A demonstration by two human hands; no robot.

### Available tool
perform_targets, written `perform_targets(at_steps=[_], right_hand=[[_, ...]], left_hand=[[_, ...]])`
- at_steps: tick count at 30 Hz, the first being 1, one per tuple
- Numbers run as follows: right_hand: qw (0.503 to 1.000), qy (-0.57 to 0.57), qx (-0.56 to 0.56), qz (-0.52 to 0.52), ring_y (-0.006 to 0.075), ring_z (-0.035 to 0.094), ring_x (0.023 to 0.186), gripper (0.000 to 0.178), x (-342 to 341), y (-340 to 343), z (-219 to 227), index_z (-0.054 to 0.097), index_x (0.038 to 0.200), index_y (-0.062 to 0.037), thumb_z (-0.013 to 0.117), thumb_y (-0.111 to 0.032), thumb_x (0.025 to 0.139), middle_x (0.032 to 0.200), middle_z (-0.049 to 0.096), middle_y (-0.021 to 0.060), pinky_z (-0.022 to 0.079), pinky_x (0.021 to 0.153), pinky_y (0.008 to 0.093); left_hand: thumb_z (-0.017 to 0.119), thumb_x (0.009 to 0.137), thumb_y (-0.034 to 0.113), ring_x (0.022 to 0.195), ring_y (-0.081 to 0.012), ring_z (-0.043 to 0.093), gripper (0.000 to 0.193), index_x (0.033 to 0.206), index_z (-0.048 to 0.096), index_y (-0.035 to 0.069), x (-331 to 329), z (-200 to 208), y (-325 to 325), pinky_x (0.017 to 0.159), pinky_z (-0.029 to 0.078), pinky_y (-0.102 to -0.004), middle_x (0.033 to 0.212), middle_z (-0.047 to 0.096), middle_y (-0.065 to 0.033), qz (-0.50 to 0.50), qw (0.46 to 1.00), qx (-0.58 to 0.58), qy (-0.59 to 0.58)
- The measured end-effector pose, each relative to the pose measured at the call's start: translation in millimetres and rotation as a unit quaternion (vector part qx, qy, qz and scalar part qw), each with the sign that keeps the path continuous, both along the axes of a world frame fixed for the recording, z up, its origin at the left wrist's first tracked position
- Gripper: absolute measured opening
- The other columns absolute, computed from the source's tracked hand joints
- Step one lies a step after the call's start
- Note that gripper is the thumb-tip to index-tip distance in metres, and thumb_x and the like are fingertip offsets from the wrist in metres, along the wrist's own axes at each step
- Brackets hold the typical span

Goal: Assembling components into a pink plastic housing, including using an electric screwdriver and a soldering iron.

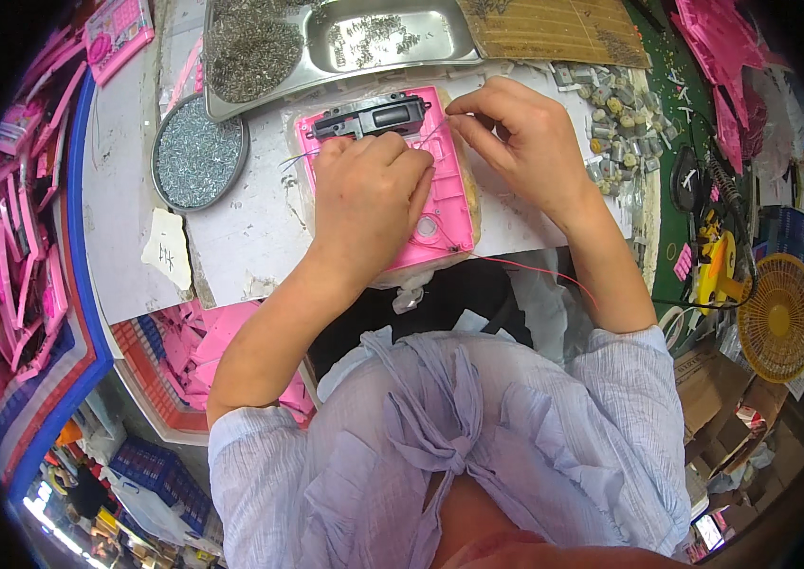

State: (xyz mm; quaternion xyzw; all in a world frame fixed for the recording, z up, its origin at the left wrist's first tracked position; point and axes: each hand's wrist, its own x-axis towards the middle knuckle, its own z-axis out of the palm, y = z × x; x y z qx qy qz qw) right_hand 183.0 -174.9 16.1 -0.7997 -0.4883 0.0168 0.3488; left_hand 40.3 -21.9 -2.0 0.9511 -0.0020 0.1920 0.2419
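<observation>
A pink plastic casing (454, 204) lies on the bench in front of me, with a long black plastic part (374, 117) across its far end. My left hand (364, 194) is closed over the casing's left side, its fingers curled just below the black part. What those fingertips grip is hidden beneath the hand. At the casing's upper right, my right hand (520, 142) is closed, thumb and forefinger pinching a thin wire. Grey wire ends (298, 158) stick out left of my left hand. From the casing's near edge a red wire (535, 268) trails to the right.
A round dish of small screws (199, 152) stands at the left. Behind the casing are a metal tray (326, 76) with small metal pieces and a brown board (554, 33). Several small metal motors (620, 123) lie at the right. Pink casings (18, 247) fill a crate at far left.
</observation>
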Motion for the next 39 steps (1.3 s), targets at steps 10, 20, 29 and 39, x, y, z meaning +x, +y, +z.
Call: perform_targets(at_steps=[10, 20, 29, 39], right_hand=[[0.999, 0.024, 0.002, 0.031, 0.0313, 0.066, 0.076, 0.011, 2, -4, -3, 0.072, 0.093, -0.0085, 0.071, -0.017, 0.087, 0.084, 0.068, 0.0095, 0.053, 0.066, 0.0404], [0.998, 0.029, 0.031, 0.050, 0.0211, 0.060, 0.059, 0.011, 4, -11, 0, 0.073, 0.097, -0.0047, 0.073, -0.011, 0.088, 0.077, 0.066, 0.0088, 0.047, 0.056, 0.0314], [0.992, 0.122, -0.009, -0.014, 0.0152, 0.052, 0.054, 0.010, -27, -40, 1, 0.070, 0.093, -0.0032, 0.072, -0.011, 0.087, 0.072, 0.063, 0.0076, 0.040, 0.051, 0.0298], [0.980, 0.184, 0.077, -0.021, 0.0152, 0.050, 0.053, 0.010, -44, -27, -12, 0.068, 0.094, -0.0033, 0.071, -0.010, 0.088, 0.069, 0.058, 0.0083, 0.040, 0.051, 0.0311]], left_hand=[[0.072, 0.084, 0.015, 0.078, -0.0222, 0.061, 0.007, 0.088, 0.069, 0.012, -1, 4, -6, 0.079, 0.039, -0.0404, 0.082, 0.061, -0.0033, -0.033, 0.999, 0.029, 0.001], [0.078, 0.078, 0.008, 0.086, -0.0275, 0.063, 0.018, 0.095, 0.073, 0.010, -4, 11, -5, 0.082, 0.046, -0.0415, 0.093, 0.066, -0.0062, -0.060, 0.998, 0.002, 0.003], [0.076, 0.077, -0.001, 0.089, -0.0296, 0.064, 0.018, 0.088, 0.063, 0.004, -40, -10, 17, 0.075, 0.051, -0.0381, 0.101, 0.069, -0.0107, -0.001, 0.990, -0.137, -0.019], [0.081, 0.073, 0.008, 0.092, -0.0303, 0.067, 0.032, 0.098, 0.062, 0.005, -25, 12, 28, 0.080, 0.055, -0.0387, 0.113, 0.069, -0.0113, -0.116, 0.991, -0.035, 0.066]])
